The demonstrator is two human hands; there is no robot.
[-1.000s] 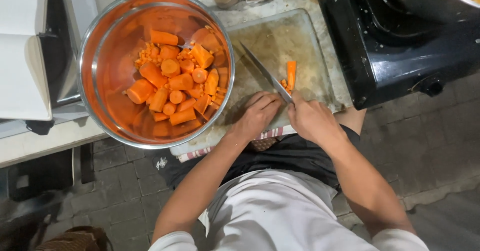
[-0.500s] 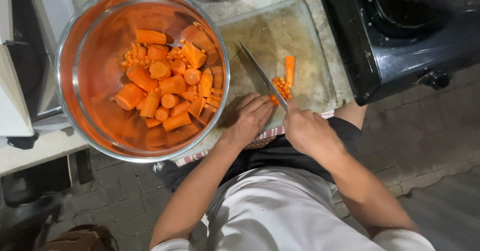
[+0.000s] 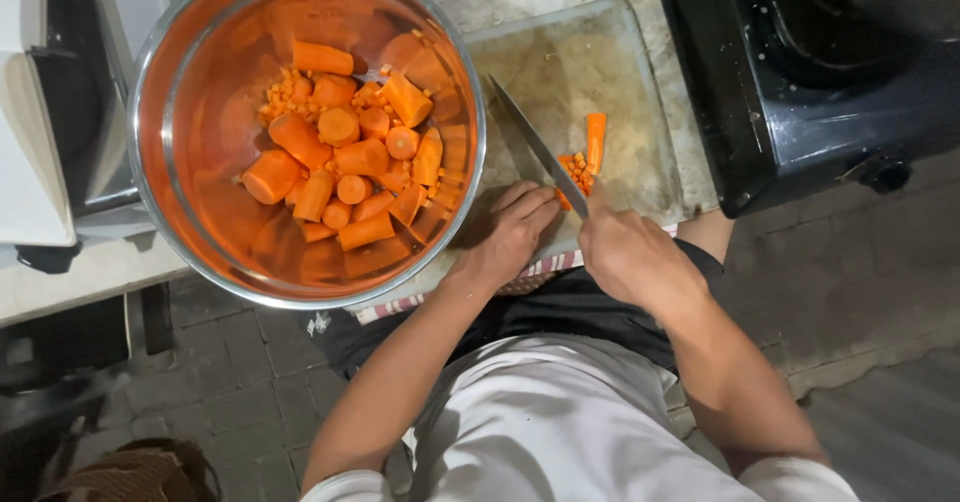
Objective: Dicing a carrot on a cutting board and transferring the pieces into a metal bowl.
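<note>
My right hand (image 3: 628, 252) grips the handle of a kitchen knife (image 3: 535, 147), whose blade slants across the clear cutting board (image 3: 610, 72). A thin carrot stick (image 3: 596, 140) and a small pile of diced carrot (image 3: 577, 170) lie on the board just right of the blade. My left hand (image 3: 510, 232) rests flat on the board's near edge, fingertips touching the blade's lower side. A large steel bowl (image 3: 160, 202) at the left holds several carrot chunks (image 3: 350, 167) and some diced bits.
A black gas stove (image 3: 800, 72) stands right of the board. A white appliance (image 3: 50, 132) sits left of the bowl. A striped cloth (image 3: 400, 307) shows under the board's near edge. Brick paving lies below.
The view has drifted, so bowl and board sit slightly differently in frame. The knife has moved a little along the carrot and the diced pile beside the blade has grown.
</note>
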